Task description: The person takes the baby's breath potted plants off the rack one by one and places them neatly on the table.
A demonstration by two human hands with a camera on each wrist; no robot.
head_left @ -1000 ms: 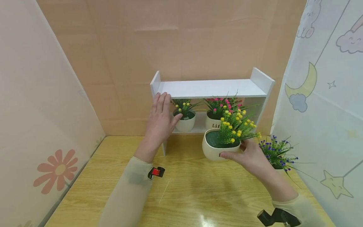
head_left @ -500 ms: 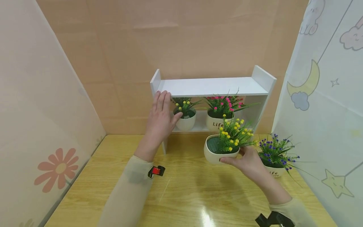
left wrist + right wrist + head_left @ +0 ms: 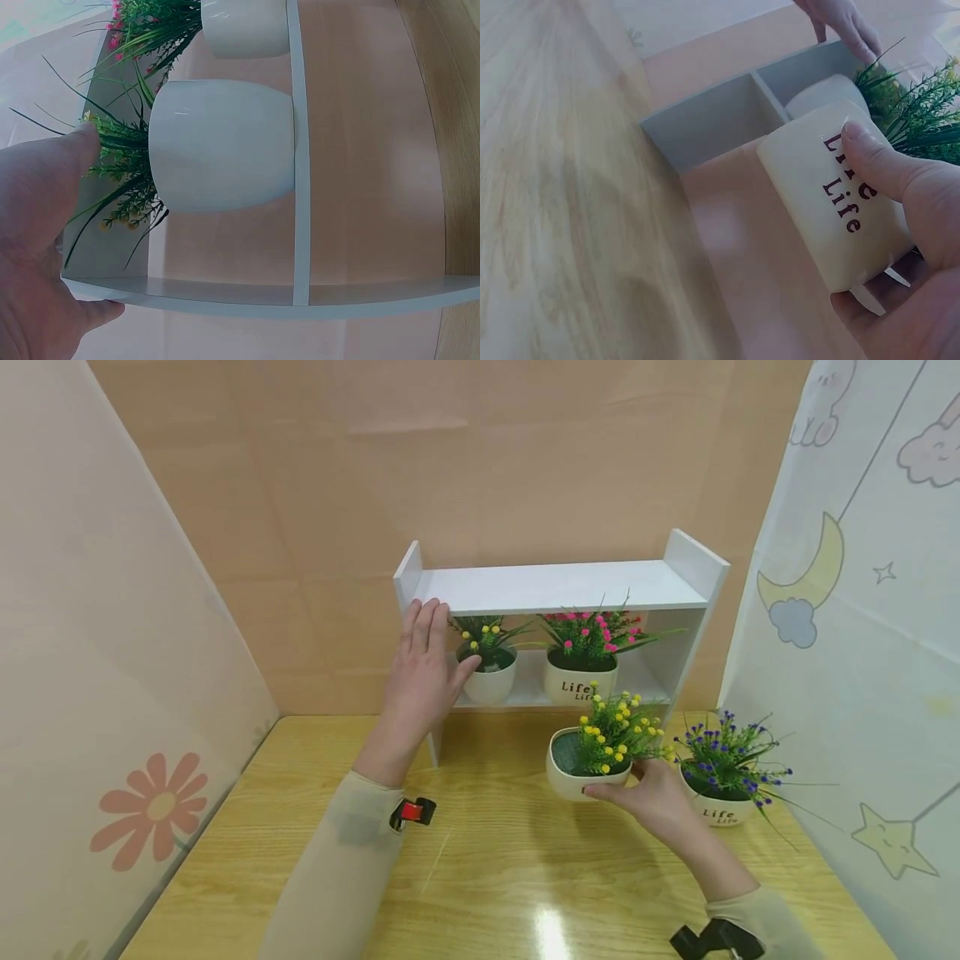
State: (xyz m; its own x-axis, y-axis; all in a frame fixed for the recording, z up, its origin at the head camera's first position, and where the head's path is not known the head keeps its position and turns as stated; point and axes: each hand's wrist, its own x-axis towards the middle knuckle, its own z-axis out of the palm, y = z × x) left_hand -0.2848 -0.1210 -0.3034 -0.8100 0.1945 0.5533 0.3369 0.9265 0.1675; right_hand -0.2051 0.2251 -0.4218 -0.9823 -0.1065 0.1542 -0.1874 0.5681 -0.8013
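My right hand (image 3: 654, 800) grips a cream pot of yellow flowers (image 3: 588, 783), thumb across its front and fingers round its side. In the right wrist view that pot (image 3: 817, 225) shows "Life" lettering and is held above the table. My left hand (image 3: 422, 681) rests on the left end of the white shelf (image 3: 555, 585), its fingers straight against the top board's edge. Beside that thumb, a smaller yellow-flowered pot (image 3: 489, 683) stands on the lower board. Right of it on the same board stands a pink-flowered pot (image 3: 581, 683).
A purple-flowered pot (image 3: 722, 806) stands on the wooden table (image 3: 480, 877) just right of my right hand. Behind the shelf rises a tan backdrop (image 3: 300, 527). Patterned white panels (image 3: 840, 710) border the table on both sides.
My right hand has lowered the yellow-flowered pot and drawn it slightly toward me, so more of the pink-flowered and purple-flowered pots shows. My left hand stays on the shelf.
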